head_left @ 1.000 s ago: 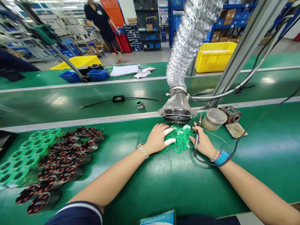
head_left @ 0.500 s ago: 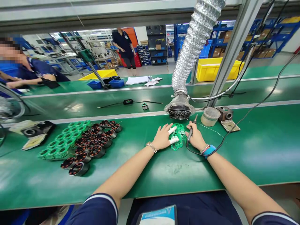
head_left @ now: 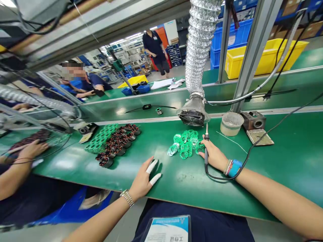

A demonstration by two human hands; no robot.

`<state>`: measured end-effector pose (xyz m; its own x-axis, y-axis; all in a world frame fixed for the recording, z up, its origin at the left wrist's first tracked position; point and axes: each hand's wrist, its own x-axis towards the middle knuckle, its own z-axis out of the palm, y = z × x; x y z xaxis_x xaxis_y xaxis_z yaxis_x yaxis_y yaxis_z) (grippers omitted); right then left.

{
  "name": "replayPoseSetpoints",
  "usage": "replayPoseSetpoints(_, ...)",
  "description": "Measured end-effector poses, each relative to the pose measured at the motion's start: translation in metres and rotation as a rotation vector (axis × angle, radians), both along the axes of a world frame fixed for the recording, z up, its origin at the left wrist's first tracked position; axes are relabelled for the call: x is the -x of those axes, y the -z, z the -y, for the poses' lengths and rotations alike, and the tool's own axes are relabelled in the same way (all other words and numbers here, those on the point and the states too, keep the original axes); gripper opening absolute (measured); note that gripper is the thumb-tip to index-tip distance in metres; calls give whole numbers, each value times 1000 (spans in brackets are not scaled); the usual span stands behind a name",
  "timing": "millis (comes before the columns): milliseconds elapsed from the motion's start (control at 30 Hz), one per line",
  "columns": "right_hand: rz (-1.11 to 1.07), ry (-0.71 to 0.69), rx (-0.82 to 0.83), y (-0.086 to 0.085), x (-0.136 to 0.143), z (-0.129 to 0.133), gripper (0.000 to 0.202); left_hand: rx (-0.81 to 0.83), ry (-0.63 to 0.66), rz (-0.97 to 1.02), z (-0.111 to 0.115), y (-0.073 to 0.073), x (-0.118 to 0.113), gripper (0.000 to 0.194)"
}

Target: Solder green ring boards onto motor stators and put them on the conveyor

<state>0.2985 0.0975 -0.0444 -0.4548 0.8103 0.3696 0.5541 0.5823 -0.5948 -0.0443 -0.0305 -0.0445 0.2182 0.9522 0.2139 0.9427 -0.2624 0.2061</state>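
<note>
My right hand (head_left: 213, 153) is closed around a soldering iron (head_left: 206, 148), its tip pointing away from me. Right beside that hand lies a loose pile of green ring-shaped circuit boards (head_left: 186, 143), a few turned pale side up. My left hand (head_left: 143, 178), with white covers on two fingers, is over the front of the bench, fingers apart and nothing in it. Farther left stand rows of wound copper motor coils (head_left: 118, 145), with stacked green ring boards (head_left: 101, 136) behind them.
A fume extractor fan (head_left: 191, 117) hangs on a silver duct over the pile. To the right stand a whitish tub (head_left: 231, 123) and an iron stand (head_left: 254, 121) with a sponge tray (head_left: 259, 137). A solder spool (head_left: 158, 111) lies behind. Another person's hand (head_left: 35, 149) works at far left.
My left hand has left the board pile and moved left and toward me. The boards are more spread out. My right hand still holds the iron. The view has turned left.
</note>
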Motion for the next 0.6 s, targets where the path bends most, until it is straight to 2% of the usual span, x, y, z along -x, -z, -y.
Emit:
replayPoseSetpoints(133,0,-31,-17,2,6,-14,36,24,-61,-20,-6,-6,-6,52)
replayPoseSetpoints(267,-10,-65,-28,8,-1,-22,36,41,-109,14,-6,-9,-16,52)
replayPoseSetpoints(367,-30,-65,-75,10,-4,-27,35,9,-224,59,-10,-9,-13,52)
replayPoseSetpoints(467,-83,-139,-127,8,-3,-24,35,-83,-489,90,-14,-16,15,52)
replayPoseSetpoints(533,-80,-256,-151,4,-1,-15,33,-151,-761,107,-14,-25,47,54)
replayPoseSetpoints(600,-47,-414,-153,0,3,-3,33,-189,-926,119,-13,-35,83,55)
